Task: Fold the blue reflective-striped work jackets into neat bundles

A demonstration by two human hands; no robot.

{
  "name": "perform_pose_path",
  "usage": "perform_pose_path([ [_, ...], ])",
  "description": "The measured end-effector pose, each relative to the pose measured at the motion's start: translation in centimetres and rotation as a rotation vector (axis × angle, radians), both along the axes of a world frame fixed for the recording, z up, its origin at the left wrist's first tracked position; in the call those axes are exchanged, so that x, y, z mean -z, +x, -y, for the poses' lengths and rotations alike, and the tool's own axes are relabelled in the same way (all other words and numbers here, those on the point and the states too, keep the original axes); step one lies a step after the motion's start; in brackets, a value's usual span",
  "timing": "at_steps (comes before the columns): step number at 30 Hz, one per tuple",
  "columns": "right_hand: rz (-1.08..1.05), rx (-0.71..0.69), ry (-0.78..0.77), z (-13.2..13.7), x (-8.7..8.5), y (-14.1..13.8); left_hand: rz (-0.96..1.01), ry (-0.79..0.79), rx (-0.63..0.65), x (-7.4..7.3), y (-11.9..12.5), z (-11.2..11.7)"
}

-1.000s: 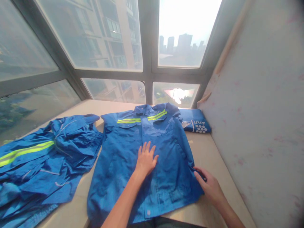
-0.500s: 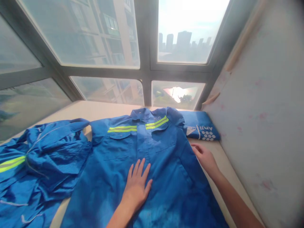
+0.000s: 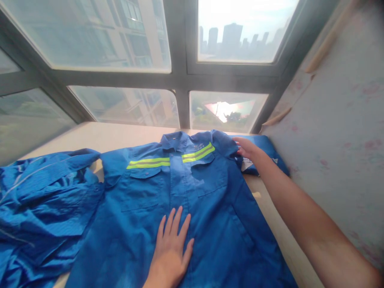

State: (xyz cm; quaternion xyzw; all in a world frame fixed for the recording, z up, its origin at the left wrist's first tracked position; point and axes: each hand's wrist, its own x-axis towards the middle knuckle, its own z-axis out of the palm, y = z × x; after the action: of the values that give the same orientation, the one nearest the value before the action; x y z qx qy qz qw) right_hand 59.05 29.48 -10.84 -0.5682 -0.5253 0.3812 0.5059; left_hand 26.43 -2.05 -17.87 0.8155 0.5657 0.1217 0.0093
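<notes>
A yellow-green-striped blue fabric jacket point(image 3: 207, 212) was spread at six o'clock under the left hand point(image 3: 172, 248), its grip splayed; whether the two-o'clock sleeve point(image 3: 228, 146) was pinched by the right hand point(image 3: 247, 147) could not be told. Creases could be caused by uneven pulling.

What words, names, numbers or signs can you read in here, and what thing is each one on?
None can be read.
Blue work jacket: small print above the yellow stripe on the picture's right; too small and blurred.
Folded blue cloth item: white marks, partly hidden by the right forearm; the visible bits can't be read.
</notes>
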Motion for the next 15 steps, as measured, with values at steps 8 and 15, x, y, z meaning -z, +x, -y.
perform_pose_path([
  [8,0.091,-0.051,-0.017,3.7,-5.9,-4.5,-0.028,0.047,0.003,-0.2,0.2,0.1],
  [15,0.801,-0.178,0.406,12.4,-7.3,-10.1,-0.013,0.068,-0.021,-0.2,0.3,0.0],
])
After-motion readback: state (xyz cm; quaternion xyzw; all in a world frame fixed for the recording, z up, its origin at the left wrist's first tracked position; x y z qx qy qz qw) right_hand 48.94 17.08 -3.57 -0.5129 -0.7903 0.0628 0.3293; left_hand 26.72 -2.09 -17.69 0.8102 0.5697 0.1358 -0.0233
